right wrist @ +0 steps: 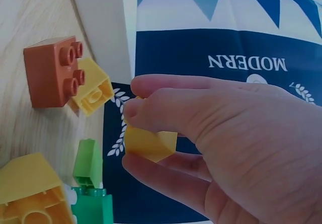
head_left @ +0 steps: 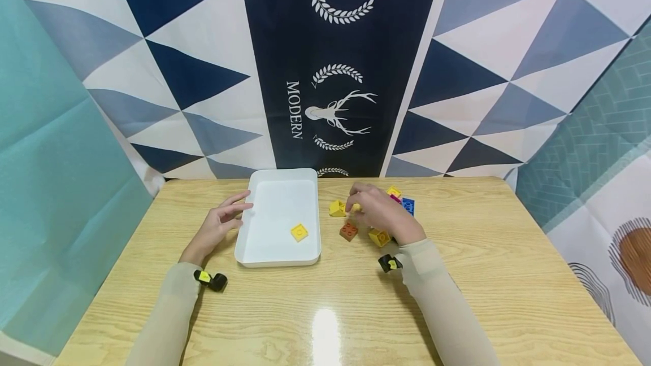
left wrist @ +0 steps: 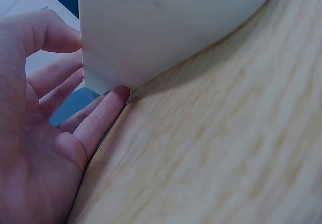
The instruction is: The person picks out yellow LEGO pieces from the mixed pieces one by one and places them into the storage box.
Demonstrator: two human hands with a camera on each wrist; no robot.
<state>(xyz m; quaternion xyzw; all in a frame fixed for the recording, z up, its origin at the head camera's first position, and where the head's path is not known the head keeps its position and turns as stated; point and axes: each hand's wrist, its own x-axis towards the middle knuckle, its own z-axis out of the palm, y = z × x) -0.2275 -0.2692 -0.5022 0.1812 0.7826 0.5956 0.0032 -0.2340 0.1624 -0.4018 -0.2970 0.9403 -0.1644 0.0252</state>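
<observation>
My right hand [head_left: 378, 212] pinches a yellow toy brick [right wrist: 148, 144] between thumb and fingers, above the table just right of the white tray. My left hand [head_left: 216, 229] is at the left side of the white tray [head_left: 277, 213], its fingers extended and touching the tray's wall. Inside the tray, toward its front right, lies a yellow square brick [head_left: 299, 232]. Below my right hand sits a reddish-brown brick [head_left: 348, 231] with studs. A yellow sloped brick [head_left: 337, 208] lies between the tray and that hand.
Another yellow sloped brick [head_left: 379, 237] lies under my right wrist. Past that hand are a blue brick [head_left: 408, 205], a magenta piece [head_left: 395, 199] and a yellow one [head_left: 393, 191]. The right wrist view shows a light green brick [right wrist: 88, 162] and a darker green brick [right wrist: 94, 208].
</observation>
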